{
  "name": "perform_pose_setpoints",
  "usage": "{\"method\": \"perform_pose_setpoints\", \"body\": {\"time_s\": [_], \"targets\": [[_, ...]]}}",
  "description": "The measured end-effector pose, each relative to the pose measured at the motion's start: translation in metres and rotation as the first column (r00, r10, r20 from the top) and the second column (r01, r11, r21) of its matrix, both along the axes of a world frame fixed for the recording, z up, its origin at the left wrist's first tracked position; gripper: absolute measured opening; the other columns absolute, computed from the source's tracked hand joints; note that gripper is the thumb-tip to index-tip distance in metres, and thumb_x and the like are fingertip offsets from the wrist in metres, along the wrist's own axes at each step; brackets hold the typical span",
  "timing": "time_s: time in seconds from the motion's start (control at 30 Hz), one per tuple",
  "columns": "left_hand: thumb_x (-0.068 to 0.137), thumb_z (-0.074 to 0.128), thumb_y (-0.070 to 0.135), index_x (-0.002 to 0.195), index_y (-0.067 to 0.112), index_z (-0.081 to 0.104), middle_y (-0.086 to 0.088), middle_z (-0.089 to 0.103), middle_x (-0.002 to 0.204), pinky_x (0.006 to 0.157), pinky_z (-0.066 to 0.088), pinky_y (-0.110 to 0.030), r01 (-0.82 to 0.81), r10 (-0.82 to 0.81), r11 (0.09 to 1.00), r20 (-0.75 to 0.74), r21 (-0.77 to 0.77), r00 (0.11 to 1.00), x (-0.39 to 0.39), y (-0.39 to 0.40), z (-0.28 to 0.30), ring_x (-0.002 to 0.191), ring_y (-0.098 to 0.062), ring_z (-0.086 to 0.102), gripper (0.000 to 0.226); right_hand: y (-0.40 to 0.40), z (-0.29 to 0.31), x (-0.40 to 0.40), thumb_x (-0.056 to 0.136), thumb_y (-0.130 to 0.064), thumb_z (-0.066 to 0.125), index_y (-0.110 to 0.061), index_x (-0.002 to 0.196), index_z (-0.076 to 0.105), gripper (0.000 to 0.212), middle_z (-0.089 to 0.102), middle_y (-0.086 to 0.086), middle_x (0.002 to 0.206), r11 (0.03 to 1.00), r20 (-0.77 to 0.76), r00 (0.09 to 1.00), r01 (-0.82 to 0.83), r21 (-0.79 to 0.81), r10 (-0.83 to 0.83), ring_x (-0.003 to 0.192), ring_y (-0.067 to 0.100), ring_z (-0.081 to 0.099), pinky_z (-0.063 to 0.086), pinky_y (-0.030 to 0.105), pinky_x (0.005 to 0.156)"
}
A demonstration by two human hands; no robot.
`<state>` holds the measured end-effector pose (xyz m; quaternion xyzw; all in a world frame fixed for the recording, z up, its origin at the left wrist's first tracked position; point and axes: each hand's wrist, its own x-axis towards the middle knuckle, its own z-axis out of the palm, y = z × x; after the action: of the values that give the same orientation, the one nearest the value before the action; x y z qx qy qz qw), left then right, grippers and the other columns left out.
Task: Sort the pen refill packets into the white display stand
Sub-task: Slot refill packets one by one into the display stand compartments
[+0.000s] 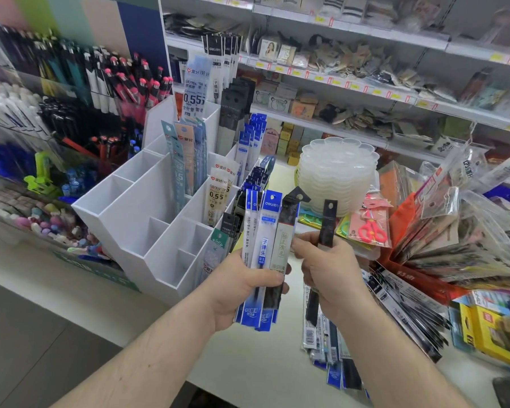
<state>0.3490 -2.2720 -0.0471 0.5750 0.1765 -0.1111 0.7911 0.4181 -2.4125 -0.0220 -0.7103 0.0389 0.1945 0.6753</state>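
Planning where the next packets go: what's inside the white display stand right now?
The white display stand holds upright refill packets in its right and back slots; its left and front compartments look empty. The bundle in the left hand hides its front-right corner.

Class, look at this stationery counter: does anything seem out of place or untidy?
Yes. Loose refill packets lie scattered flat on the counter at right, not in the white stand, whose front compartments sit empty. Nothing looks damaged or spilled.

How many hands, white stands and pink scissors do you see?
Hands: 2, the left hand gripping a bunch of refill packets, the right hand holding one black packet
White display stand: 1
Pink scissors: 1
Total: 4
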Motion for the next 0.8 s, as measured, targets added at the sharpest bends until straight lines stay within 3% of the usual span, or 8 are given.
{"method": "perform_pose_setpoints", "body": {"time_s": [0.07,0.23,0.33,0.4,0.57,0.67,0.73,0.8], "targets": [[0.086,0.068,-0.004,0.119,0.009,0.061,-0.011,0.075,0.093,0.071,0.06,-0.033,-0.058,0.058,0.998,-0.005,0.029,0.998,0.001,-0.002,-0.002,0.078,-0.022,0.073,0.036,0.001,0.001,-0.001,0.084,-0.011,0.076,-0.01,0.084,0.062,0.014,0.056,-0.002,0.064,0.997,0.059,0.995,0.078,-0.003,-0.078,0.056,0.011,0.046,0.037,0.027,0.056],[0.081,0.076,0.006,0.119,0.017,0.062,-0.008,0.076,0.092,0.074,0.06,-0.034,-0.076,0.075,0.995,0.023,0.064,0.997,0.001,-0.004,-0.001,0.086,-0.024,0.075,0.042,0.008,0.01,-0.009,0.083,-0.013,0.079,-0.002,0.095,0.065,0.022,0.074,0.006,0.079,0.992,0.085,0.99,-0.102,-0.078,0.108,0.071,0.015,0.072,0.058,0.028,0.062],[0.07,0.077,0.021,0.117,0.019,0.064,-0.009,0.076,0.098,0.076,0.061,-0.04,-0.118,0.118,0.993,0.04,0.005,0.992,0.001,-0.003,0.003,0.092,-0.025,0.074,0.049,0.005,0.008,-0.006,0.087,-0.006,0.073,0.0,0.089,0.059,0.015,0.061,-0.007,0.053,0.996,0.01,0.995,-0.094,0.004,0.094,0.043,0.003,0.05,0.039,0.017,0.042],[0.071,0.076,0.021,0.109,0.021,0.066,-0.007,0.077,0.093,0.069,0.062,-0.037,-0.191,0.191,0.982,0.043,-0.003,0.981,0.002,0.0,0.004,0.087,-0.024,0.075,0.039,0.002,0.007,-0.005,0.09,-0.006,0.069,0.0,0.091,0.062,0.01,0.054,-0.01,0.047,0.993,-0.044,0.993,-0.112,0.037,0.114,0.038,0.003,0.039,0.03,0.016,0.038],[0.079,0.076,0.002,0.114,0.017,0.065,-0.008,0.076,0.095,0.075,0.062,-0.039,-0.165,0.16,0.984,0.068,0.065,0.985,0.004,0.0,0.007,0.09,-0.023,0.074,0.039,0.003,-0.001,-0.009,0.09,-0.014,0.07,0.003,0.1,0.064,0.021,0.046,-0.001,0.056,0.982,-0.135,0.974,-0.17,0.083,0.18,0.044,0.009,0.032,0.029,0.02,0.042],[0.078,0.077,-0.003,0.113,0.016,0.065,-0.005,0.077,0.092,0.075,0.061,-0.04,-0.193,0.186,0.974,0.067,0.119,0.98,0.004,-0.001,0.004,0.087,-0.023,0.075,0.041,0.007,-0.002,-0.006,0.092,-0.032,0.068,-0.003,0.102,0.067,0.031,0.044,0.001,0.065,0.993,-0.173,0.98,-0.079,0.091,0.094,0.048,0.01,0.031,0.026,0.022,0.045],[0.077,0.078,-0.003,0.108,0.016,0.066,-0.004,0.077,0.091,0.075,0.062,-0.042,-0.239,0.232,0.961,0.064,0.142,0.971,0.006,-0.002,0.001,0.086,-0.023,0.075,0.038,0.006,0.002,-0.005,0.094,-0.05,0.057,-0.008,0.101,0.069,0.044,0.049,0.0,0.069,0.982,-0.251,0.967,0.02,0.188,0.029,0.051,0.011,0.034,0.025,0.023,0.048],[0.077,0.079,-0.002,0.103,0.02,0.065,-0.004,0.077,0.091,0.072,0.062,-0.041,-0.294,0.289,0.942,0.054,0.161,0.956,0.006,-0.002,-0.002,0.085,-0.023,0.075,0.037,0.002,0.005,-0.004,0.098,-0.051,0.043,-0.001,0.108,0.069,0.057,0.054,0.005,0.078,0.94,-0.332,0.943,0.107,0.324,0.006,0.055,0.013,0.038,0.027,0.026,0.051]]}}
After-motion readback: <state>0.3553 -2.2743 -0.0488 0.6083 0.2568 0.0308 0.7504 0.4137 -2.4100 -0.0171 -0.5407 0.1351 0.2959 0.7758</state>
